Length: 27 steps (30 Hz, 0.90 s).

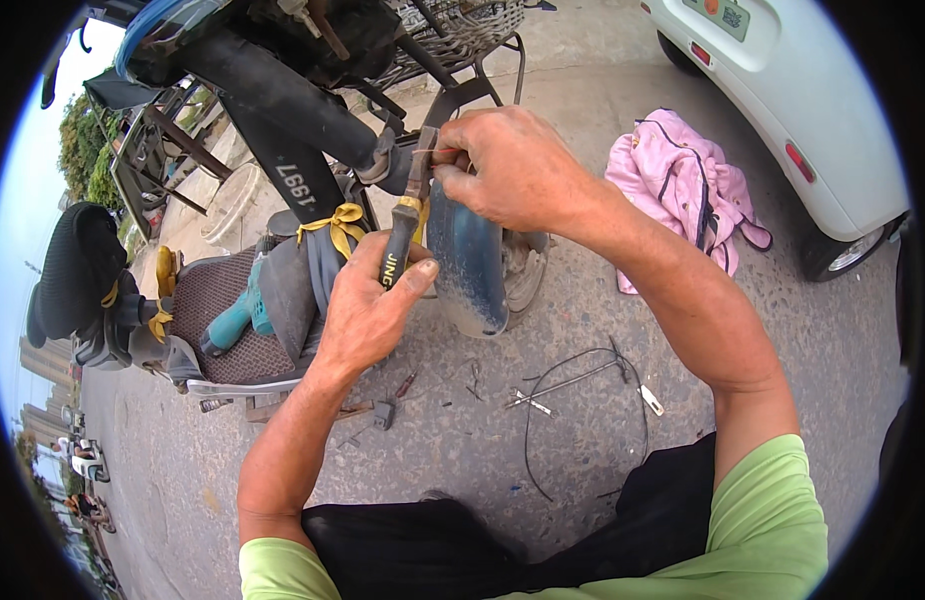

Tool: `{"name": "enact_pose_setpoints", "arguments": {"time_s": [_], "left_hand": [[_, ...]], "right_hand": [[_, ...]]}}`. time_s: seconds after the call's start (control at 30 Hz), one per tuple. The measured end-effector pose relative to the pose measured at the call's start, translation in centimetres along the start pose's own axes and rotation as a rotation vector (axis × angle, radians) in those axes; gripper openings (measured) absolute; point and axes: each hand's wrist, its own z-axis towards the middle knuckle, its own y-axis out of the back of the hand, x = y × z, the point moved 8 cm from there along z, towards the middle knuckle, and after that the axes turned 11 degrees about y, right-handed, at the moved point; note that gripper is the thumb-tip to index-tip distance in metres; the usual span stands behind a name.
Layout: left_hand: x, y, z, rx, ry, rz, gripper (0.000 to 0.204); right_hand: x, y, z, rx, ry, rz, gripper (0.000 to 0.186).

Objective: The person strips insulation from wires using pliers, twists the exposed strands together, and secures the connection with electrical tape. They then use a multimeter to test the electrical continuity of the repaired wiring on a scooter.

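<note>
Out on the rough pavement (582, 330), the left hand (367, 305) squeezes pliers (407, 215) on a thin cable (429, 152) pinched by the right hand (512, 165) above the fender (467, 265); slipping jaws could nick fingers.

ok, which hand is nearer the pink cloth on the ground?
Right. The right hand is up at the pliers tip, on the side toward the pink cloth; the left hand grips the pliers handles, farther off.

An open-air roadside repair spot on rough paved ground (582, 330). A white parked vehicle (782, 90), an electric scooter (282, 130) and scattered cable offcuts (582, 400) indicate street-side repair work.
</note>
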Motion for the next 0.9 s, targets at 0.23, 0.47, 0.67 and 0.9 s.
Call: {"name": "enact_pose_setpoints", "arguments": {"time_s": [0.23, 0.47, 0.67, 0.9], "left_hand": [[0.7, 0.2, 0.1, 0.007, 0.046, -0.022, 0.035], [0.8, -0.3, -0.2, 0.085, 0.126, -0.151, 0.029], [2.7, -1.3, 0.1, 0.335, 0.172, -0.629, 0.034], [-1.8, 1.5, 0.1, 0.024, -0.113, -0.399, 0.031]], "right_hand": [[0.1, -0.3, -0.1, 0.047, -0.029, 0.064, 0.017], [0.0, -0.5, -0.2, -0.005, 0.019, 0.126, 0.014], [-1.9, -0.8, -0.9, 0.097, -0.112, 0.325, 0.019], [-2.3, -0.4, -1.4, 0.043, -0.318, 0.689, 0.027]]}}
